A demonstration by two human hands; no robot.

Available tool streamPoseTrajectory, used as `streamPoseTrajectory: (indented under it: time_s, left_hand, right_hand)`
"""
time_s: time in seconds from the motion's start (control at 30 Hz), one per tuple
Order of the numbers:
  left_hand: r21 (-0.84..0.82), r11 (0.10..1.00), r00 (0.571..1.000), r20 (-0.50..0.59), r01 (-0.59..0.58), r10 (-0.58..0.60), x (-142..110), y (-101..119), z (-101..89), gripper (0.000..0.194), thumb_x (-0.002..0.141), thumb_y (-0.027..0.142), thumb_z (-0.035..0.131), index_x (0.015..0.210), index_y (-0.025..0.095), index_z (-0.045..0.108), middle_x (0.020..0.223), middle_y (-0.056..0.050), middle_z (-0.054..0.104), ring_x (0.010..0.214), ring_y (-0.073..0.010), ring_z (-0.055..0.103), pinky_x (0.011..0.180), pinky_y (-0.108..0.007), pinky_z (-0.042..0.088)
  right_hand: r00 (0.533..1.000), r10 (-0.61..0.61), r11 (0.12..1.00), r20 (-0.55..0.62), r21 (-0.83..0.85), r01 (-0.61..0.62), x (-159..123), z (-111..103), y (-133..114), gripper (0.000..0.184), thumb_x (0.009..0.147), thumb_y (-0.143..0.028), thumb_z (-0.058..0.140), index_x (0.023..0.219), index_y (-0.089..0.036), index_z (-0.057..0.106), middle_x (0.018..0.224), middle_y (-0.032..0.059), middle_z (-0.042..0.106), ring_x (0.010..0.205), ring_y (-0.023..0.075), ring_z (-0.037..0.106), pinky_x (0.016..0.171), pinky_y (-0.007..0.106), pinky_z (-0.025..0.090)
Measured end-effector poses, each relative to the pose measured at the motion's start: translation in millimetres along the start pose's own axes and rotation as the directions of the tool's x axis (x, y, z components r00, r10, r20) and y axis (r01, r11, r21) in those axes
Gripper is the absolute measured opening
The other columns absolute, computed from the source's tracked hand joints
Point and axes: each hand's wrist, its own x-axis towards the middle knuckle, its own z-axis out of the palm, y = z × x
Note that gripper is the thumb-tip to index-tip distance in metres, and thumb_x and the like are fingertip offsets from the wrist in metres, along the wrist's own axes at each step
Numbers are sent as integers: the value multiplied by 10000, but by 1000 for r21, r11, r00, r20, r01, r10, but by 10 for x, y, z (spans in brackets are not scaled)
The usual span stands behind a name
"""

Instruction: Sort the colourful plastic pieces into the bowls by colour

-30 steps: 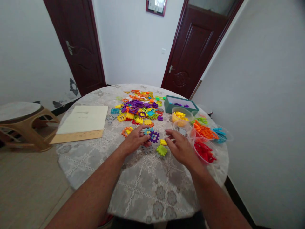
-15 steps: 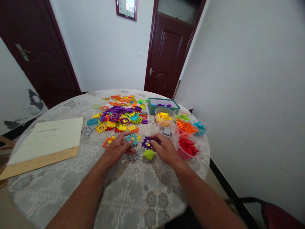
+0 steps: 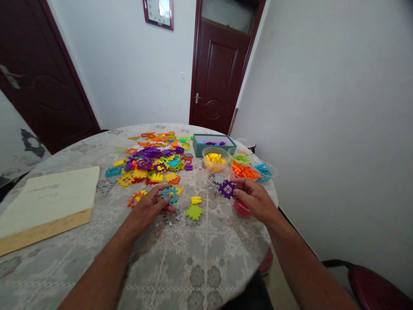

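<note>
My left hand [image 3: 149,207] pinches a teal waffle-shaped plastic piece [image 3: 169,194] just above the round table [image 3: 180,262]. Off to the right, my right hand [image 3: 255,200] grips a purple waffle piece [image 3: 226,188], lifted over the clear tubs. Between the hands lie a lime green piece [image 3: 194,212], a small yellow piece [image 3: 195,199] and grey pieces [image 3: 173,217]. A heap of mixed coloured pieces [image 3: 151,159] spreads across the table's far middle.
Clear tubs hold sorted pieces: yellow [image 3: 214,158], orange [image 3: 245,171], blue [image 3: 264,171], grey [image 3: 217,177], red [image 3: 240,208]. A teal box [image 3: 213,141] stands behind them. Paper on a board [image 3: 45,200] lies left. A dark red chair [image 3: 380,288] sits lower right.
My right hand has picked up the purple piece and carried it right, toward the tubs. The left hand keeps the teal piece. The camera has turned right.
</note>
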Motion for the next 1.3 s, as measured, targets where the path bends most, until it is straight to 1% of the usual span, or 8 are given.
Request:
streamPoseTrajectory:
  time_s: [0.17, 0.73, 0.87, 0.97, 1.07, 1.17, 1.2, 1.3]
  left_hand:
    - [-16, 1000, 999, -42, 19, -19, -3, 19, 34, 717, 796, 453, 807, 1412, 200, 542, 842, -18, 762, 780, -234, 793, 754, -371, 665]
    - [-39, 998, 998, -32, 45, -46, 49, -80, -2, 652, 793, 398, 828, 1350, 197, 555, 911, -33, 774, 807, -244, 800, 778, -389, 680]
    - [-43, 999, 999, -38, 26, -27, 36, -72, 6, 673, 773, 405, 832, 1344, 178, 556, 957, -52, 761, 823, -255, 794, 782, -403, 671]
    - [-70, 997, 999, -36, 32, -35, 19, -50, 12, 735, 742, 415, 847, 1365, 168, 546, 1030, -79, 751, 827, -261, 790, 791, -426, 664]
    - [-70, 997, 1000, -15, 22, -23, 5, -30, 15, 756, 760, 437, 831, 1406, 180, 535, 976, -44, 727, 810, -240, 781, 797, -420, 655]
    - [-64, 998, 1000, 4, -2, 2, 8, -33, 11, 747, 803, 452, 797, 1441, 198, 504, 813, 31, 658, 786, -216, 769, 798, -398, 647]
    - [-71, 997, 1000, 1, -6, 7, 14, -41, 8, 734, 807, 454, 794, 1432, 201, 503, 789, 44, 642, 782, -212, 767, 798, -393, 645]
    - [-102, 995, 999, -32, -14, 11, 35, -78, 6, 657, 798, 456, 797, 1338, 197, 527, 790, 46, 648, 784, -212, 768, 805, -393, 643]
  right_hand:
    - [995, 49, 997, -84, 63, -44, -9, -111, 102, 376, 823, -362, 765, 1158, -195, 720, 967, 57, 766, 796, 175, 691, 731, 310, 562]
    - [995, 45, 999, -94, 19, -44, -114, -130, 119, 391, 858, -380, 722, 1190, -175, 703, 915, 53, 755, 753, 175, 675, 704, 312, 555]
    - [990, 20, 984, 136, -176, 4, -53, -70, -32, 288, 904, -323, 655, 1157, -199, 718, 899, 30, 741, 752, 162, 667, 678, 280, 531]
    - [914, 18, 922, 405, -360, 141, 260, 12, -214, 216, 900, -241, 637, 1083, -218, 750, 835, 6, 727, 725, 147, 655, 646, 246, 506]
    - [888, 39, 888, 458, -423, 179, 925, 107, -384, 211, 842, -140, 644, 1012, -190, 759, 749, -3, 705, 638, 126, 630, 575, 211, 485]
    - [994, -45, 894, 99, -440, 84, 1718, 170, -496, 312, 830, -75, 621, 1114, -128, 740, 749, 22, 714, 624, 115, 632, 579, 187, 499]
    - [997, -67, 899, -30, -435, 47, 1939, 175, -514, 390, 831, -68, 615, 1206, -114, 714, 809, 41, 736, 648, 117, 647, 601, 189, 517]
    - [985, -89, 895, -147, -446, 14, 2317, 166, -497, 555, 847, -62, 584, 1402, -91, 601, 1088, 117, 751, 748, 127, 681, 667, 218, 555]
